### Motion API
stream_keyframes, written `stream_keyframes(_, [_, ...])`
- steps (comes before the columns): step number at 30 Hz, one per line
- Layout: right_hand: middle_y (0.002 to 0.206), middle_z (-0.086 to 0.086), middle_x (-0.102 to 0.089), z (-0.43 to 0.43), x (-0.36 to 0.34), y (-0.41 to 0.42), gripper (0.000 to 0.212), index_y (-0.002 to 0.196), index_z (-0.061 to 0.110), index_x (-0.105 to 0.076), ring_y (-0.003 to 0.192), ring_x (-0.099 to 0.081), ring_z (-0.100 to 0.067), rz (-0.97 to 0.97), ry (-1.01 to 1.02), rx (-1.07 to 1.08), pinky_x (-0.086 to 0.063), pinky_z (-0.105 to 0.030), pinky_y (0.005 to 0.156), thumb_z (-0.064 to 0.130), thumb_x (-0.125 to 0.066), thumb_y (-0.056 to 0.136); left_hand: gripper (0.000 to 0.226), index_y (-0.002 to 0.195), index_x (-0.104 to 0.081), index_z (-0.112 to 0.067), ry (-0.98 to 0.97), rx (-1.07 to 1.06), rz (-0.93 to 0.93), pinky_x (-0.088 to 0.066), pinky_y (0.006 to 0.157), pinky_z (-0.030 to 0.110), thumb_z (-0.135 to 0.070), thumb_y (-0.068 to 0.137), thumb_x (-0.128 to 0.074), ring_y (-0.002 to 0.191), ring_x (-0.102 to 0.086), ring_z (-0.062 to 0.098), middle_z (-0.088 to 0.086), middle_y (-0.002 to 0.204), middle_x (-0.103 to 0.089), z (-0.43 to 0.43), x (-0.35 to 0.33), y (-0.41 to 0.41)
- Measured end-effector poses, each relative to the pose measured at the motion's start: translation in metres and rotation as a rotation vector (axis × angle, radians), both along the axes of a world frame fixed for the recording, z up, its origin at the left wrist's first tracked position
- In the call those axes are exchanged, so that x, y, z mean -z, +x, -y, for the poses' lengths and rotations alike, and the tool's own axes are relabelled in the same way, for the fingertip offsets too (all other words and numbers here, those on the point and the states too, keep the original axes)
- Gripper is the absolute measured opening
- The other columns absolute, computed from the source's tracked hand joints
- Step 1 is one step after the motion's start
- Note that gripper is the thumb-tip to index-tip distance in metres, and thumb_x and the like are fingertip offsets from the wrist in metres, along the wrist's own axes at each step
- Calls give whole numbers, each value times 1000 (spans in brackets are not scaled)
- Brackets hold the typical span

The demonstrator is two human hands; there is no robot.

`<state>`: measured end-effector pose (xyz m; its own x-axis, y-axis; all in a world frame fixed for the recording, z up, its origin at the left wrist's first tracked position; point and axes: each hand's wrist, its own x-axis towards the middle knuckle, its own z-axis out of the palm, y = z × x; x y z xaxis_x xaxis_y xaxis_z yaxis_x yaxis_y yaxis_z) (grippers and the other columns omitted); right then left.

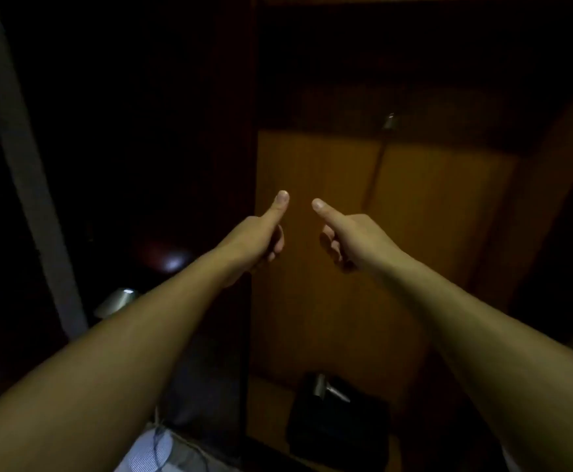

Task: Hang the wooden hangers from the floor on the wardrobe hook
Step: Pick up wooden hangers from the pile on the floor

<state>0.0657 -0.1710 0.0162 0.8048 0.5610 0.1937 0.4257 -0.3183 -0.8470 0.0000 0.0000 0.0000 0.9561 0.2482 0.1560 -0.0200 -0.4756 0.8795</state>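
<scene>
Both fists curled, thumbs up, nothing held by left hand (pixel 256 241) or right hand (pixel 353 238); no hangers visible, so the floor is best scanned before reaching for the wardrobe hook (pixel 389 121).

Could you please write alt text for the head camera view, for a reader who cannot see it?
Two bare arms reach forward, the left hand and right hand each closed with a thumb raised, holding nothing, before a dim open wooden wardrobe. A dark box sits on its floor; no hangers are visible.
</scene>
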Motion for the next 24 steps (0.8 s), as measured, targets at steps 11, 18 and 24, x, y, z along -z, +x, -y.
stream_keyframes(11, [83, 6, -67, -104, 20, 80, 53, 88, 26, -66, 74, -61, -7, 163, -226, -232, -46, -28, 70, 70, -38, 93, 75, 106, -62, -19, 75, -355, -63, -46, 60, 30, -77, 88, -20, 65, -58, 16, 3, 75, -62, -76, 13, 19])
stream_keyframes(18, [110, 8, -67, -143, 23, 138, 51, 108, 33, -64, 103, -62, -13, 182, -248, -317, -50, -34, 86, 73, -38, 91, 85, 129, -57, -19, 107, -464, -57, -51, 87, 35, -81, 81, -23, 96, -63, 16, 1, 111, -65, -95, 22, 57])
stream_keyframes(24, [132, 8, -63, -183, 24, 152, 55, 129, 33, -63, 122, -58, -16, 193, -240, -467, -42, -31, 96, 68, -43, 93, 76, 128, -58, -26, 135, -628, -93, -44, 86, 27, -80, 83, -27, 108, -58, 12, -4, 123, -62, -118, 28, 54])
